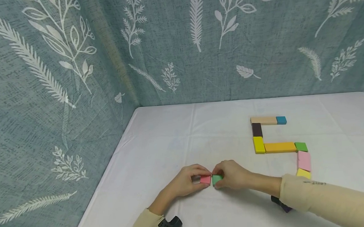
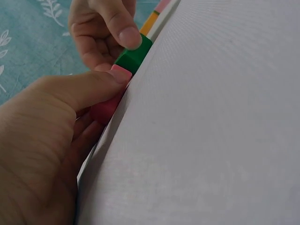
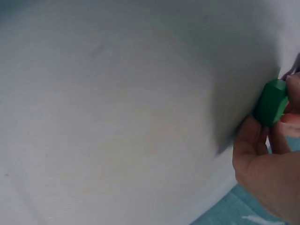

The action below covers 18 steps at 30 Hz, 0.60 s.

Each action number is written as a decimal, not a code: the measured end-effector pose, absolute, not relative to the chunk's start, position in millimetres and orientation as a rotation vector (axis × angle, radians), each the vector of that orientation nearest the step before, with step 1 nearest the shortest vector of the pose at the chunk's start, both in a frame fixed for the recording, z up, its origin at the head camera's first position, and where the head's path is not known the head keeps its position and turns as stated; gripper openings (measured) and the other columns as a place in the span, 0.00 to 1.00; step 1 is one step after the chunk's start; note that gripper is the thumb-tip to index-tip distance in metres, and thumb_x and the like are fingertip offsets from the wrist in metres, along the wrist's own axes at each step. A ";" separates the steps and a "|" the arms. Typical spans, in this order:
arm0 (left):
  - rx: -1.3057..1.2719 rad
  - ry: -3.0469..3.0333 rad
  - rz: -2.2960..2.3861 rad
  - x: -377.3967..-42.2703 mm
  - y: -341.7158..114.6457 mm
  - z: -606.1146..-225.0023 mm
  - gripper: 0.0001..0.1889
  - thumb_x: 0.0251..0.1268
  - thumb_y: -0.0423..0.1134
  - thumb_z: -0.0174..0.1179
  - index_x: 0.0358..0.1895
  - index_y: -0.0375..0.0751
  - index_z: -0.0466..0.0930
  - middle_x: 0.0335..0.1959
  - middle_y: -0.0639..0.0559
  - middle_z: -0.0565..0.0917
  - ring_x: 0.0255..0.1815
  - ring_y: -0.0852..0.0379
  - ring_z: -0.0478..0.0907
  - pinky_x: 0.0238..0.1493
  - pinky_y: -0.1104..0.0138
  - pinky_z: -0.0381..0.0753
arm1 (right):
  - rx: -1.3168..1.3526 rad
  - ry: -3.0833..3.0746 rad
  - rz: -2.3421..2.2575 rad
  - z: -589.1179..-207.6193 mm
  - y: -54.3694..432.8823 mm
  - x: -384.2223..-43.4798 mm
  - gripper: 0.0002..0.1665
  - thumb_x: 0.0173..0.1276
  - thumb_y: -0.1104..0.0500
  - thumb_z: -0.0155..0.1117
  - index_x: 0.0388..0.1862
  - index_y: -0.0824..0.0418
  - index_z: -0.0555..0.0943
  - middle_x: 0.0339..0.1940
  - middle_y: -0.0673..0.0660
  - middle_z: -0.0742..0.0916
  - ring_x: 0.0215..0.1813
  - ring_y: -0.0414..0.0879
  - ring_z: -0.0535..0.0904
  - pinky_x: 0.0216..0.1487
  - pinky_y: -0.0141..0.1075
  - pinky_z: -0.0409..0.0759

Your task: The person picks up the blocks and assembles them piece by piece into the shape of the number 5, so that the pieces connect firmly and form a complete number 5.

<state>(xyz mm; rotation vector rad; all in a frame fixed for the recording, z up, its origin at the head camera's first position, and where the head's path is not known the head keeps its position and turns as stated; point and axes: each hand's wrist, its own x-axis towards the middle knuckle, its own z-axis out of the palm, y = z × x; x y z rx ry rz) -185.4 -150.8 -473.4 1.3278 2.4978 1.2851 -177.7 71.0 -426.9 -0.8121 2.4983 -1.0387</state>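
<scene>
Between thumb and fingers, my left hand (image 1: 185, 181) pinches a red block (image 1: 205, 179) on the white table. Just to its right, my right hand (image 1: 233, 175) pinches a green block (image 1: 217, 179) the same way. The two blocks lie nearly end to end, a narrow gap between them in the head view. In the left wrist view the red block (image 2: 106, 108) is partly covered by the left thumb, with the green block (image 2: 134, 53) right beyond it. The right wrist view shows the green block (image 3: 271, 102) held at its edges by the fingertips.
To the right, a bent line of blocks runs from a blue block (image 1: 281, 120) and a tan block (image 1: 264, 121) through an orange block (image 1: 280, 147) to a pink block (image 1: 304, 161). The right sleeve (image 1: 331, 194) covers its near end. A patterned curtain (image 1: 172, 52) hangs behind.
</scene>
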 end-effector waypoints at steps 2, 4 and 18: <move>1.316 2.500 1.286 -185.1 -150.6 -472.9 0.15 0.54 0.29 0.69 0.47 0.35 0.84 0.44 0.48 0.82 0.48 0.57 0.78 0.49 0.68 0.76 | -0.831 2.465 -1.059 -427.1 73.8 -179.1 0.15 0.51 0.64 0.76 0.37 0.65 0.81 0.30 0.48 0.82 0.34 0.41 0.73 0.38 0.32 0.74; 1.305 2.498 1.285 -184.8 -150.4 -472.7 0.15 0.54 0.30 0.69 0.47 0.35 0.84 0.45 0.48 0.82 0.48 0.58 0.78 0.49 0.68 0.76 | -0.828 2.420 -1.085 -427.4 76.2 -180.6 0.16 0.52 0.65 0.76 0.38 0.64 0.80 0.31 0.48 0.81 0.35 0.42 0.73 0.39 0.33 0.74; 1.298 2.503 1.282 -185.1 -150.5 -473.6 0.15 0.54 0.30 0.69 0.47 0.35 0.84 0.44 0.49 0.82 0.47 0.58 0.78 0.48 0.69 0.77 | -0.824 2.304 -1.148 -424.6 89.7 -188.0 0.11 0.57 0.66 0.71 0.37 0.60 0.79 0.32 0.46 0.80 0.36 0.43 0.71 0.40 0.32 0.73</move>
